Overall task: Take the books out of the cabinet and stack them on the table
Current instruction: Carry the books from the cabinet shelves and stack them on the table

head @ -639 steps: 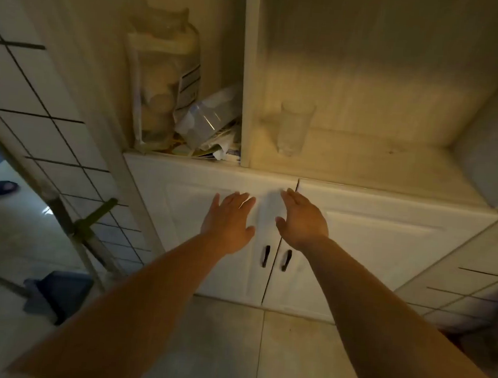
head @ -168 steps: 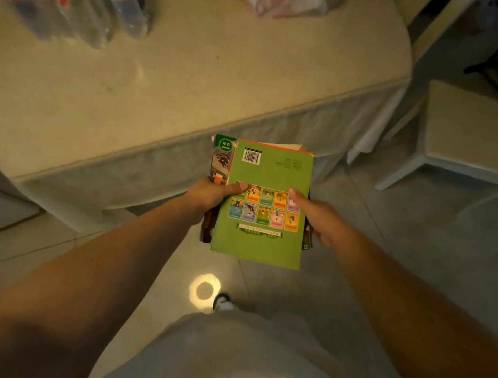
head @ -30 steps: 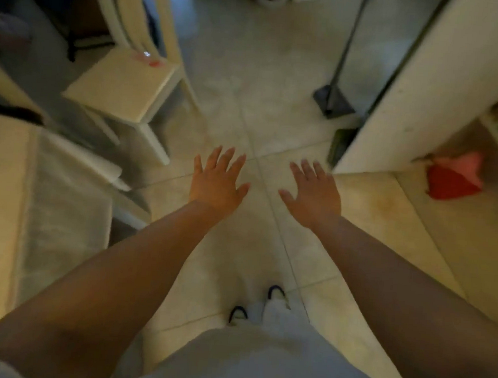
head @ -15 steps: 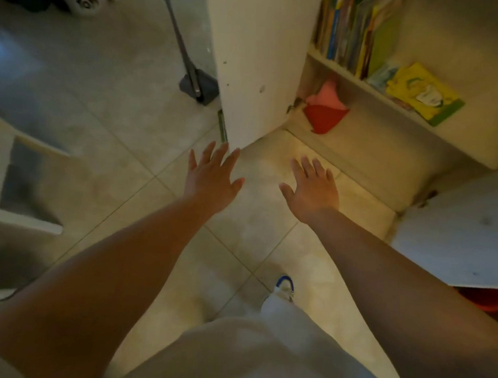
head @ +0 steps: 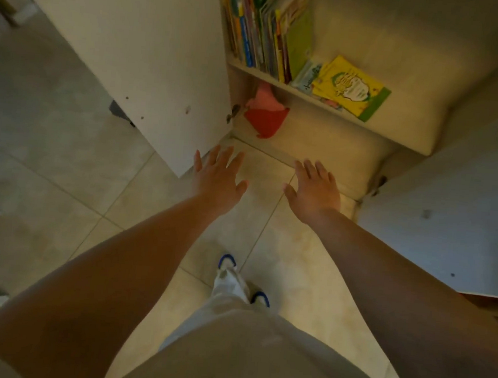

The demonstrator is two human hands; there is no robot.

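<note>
With both the left hand and right hand spread flat and empty, books stand on the shelf ahead, above both. Likely thin, light, floppy; grip several by the spines

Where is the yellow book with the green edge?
The yellow book with the green edge lies flat on the cabinet shelf, right of the row of upright books.
</note>
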